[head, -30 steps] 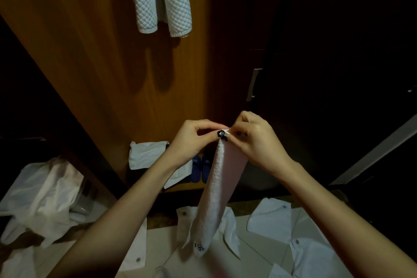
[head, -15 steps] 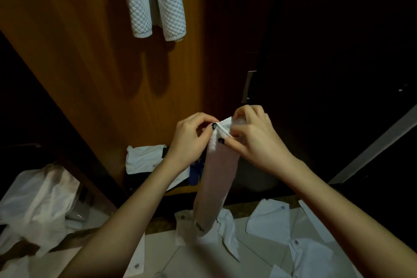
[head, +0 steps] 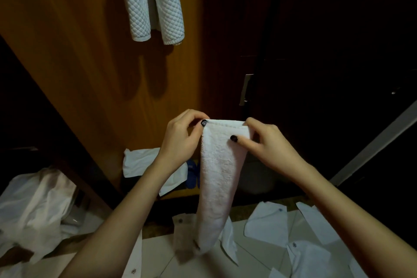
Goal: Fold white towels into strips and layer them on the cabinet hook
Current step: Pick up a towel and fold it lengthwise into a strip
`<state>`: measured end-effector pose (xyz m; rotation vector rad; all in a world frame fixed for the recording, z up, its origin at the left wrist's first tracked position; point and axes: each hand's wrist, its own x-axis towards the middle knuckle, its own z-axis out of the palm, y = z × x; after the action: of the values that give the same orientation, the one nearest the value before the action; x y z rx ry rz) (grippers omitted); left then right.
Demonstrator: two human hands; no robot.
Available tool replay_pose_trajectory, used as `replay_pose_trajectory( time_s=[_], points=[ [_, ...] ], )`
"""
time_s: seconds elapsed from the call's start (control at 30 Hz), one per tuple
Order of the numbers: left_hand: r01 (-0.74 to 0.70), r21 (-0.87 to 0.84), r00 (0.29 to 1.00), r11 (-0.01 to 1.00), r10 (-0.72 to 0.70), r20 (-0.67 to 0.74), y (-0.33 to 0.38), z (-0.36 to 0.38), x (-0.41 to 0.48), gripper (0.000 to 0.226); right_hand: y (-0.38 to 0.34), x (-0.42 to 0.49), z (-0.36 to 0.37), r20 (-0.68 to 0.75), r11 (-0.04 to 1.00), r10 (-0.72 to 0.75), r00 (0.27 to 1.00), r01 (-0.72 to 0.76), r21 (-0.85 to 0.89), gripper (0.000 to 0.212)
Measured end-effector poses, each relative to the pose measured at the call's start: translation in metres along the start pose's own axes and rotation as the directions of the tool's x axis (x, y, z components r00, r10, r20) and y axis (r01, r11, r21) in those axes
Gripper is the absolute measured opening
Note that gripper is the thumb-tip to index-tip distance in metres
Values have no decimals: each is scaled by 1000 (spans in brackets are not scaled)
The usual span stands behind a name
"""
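A white terry towel (head: 217,178), folded into a long strip, hangs straight down in front of me. My left hand (head: 179,140) pinches its top left corner. My right hand (head: 267,142) pinches the top right corner, thumb laid across the front of the cloth. The top edge is stretched flat between both hands. High on the wooden cabinet door (head: 97,70) hangs a white quilted towel (head: 155,0) in two strips; the hook that carries it is out of frame.
White shirts (head: 268,224) lie spread on the surface below. More white cloth (head: 33,201) is heaped at the lower left. A folded white piece (head: 140,161) and blue slippers (head: 193,176) sit at the cabinet's foot. A dark door with a metal handle (head: 246,89) stands right.
The hands moved apart along the towel's top edge, spreading it from a bunched pinch into a flat, wider strip. The towel's lower end lifted slightly.
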<state>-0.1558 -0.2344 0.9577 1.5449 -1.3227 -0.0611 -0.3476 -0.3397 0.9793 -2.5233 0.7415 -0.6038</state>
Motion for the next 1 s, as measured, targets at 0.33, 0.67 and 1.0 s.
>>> replay_pose_trajectory(
  time_s=[0.33,0.67,1.0],
  points=[
    [86,-404,996,911,-79,33,15,2,15,18,-11,26,-7,-54,769,134,990,-70,635,33],
    [74,-533,996,843,-92,-7,23,6,39,27,-23,42,-24,-220,724,99,971,82,685,11],
    [239,-316,959,918,-275,-72,-19,38,-3,26,-24,79,-41,-234,598,175,956,86,797,6]
  ],
)
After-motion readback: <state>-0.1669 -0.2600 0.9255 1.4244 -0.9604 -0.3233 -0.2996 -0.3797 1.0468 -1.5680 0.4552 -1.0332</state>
